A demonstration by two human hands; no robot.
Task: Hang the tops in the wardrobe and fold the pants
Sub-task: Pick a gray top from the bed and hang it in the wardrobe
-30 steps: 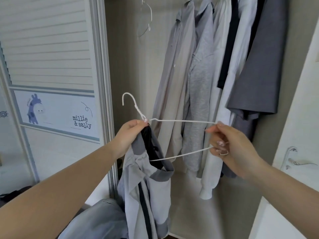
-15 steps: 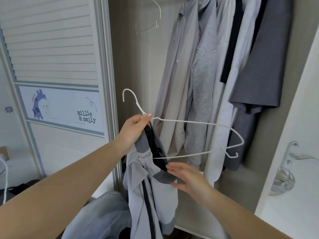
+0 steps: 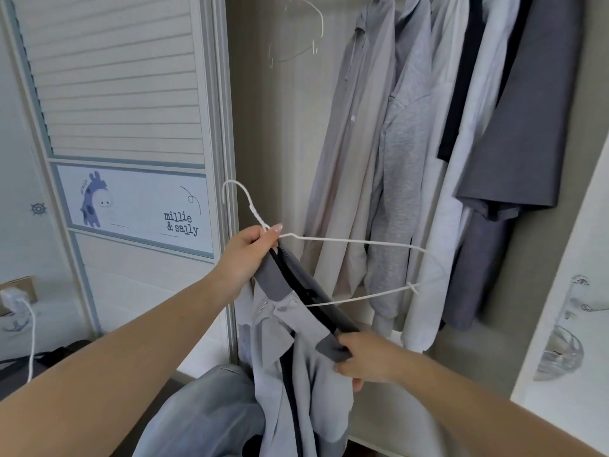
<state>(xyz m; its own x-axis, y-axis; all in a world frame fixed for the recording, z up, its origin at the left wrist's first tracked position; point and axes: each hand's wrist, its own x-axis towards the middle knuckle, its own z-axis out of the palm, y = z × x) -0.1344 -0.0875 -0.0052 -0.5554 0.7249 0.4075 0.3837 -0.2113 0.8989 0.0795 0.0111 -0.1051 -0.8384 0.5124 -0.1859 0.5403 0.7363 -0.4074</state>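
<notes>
My left hand (image 3: 250, 255) pinches the neck of a white wire hanger (image 3: 356, 242) together with the dark collar of a light grey top (image 3: 296, 374). The hanger's hook points up and left; its far shoulder juts right, bare of cloth, in front of the hung clothes. My right hand (image 3: 362, 361) grips the other end of the top's collar, lower and to the right, pulling the collar taut. The rest of the top hangs down between my arms. Grey-blue pants (image 3: 204, 410) lie bunched below my left forearm.
The open wardrobe holds several grey, white and dark tops (image 3: 428, 143) on the right. A bare wire hanger (image 3: 296, 34) hangs at the upper left inside. A slatted sliding door (image 3: 115, 94) stands left; a white door with a handle (image 3: 580, 301) is at the right.
My right hand let go of the hanger's far end, dropped down and took hold of the top's collar. The left hand kept its hold on the hanger's neck.
</notes>
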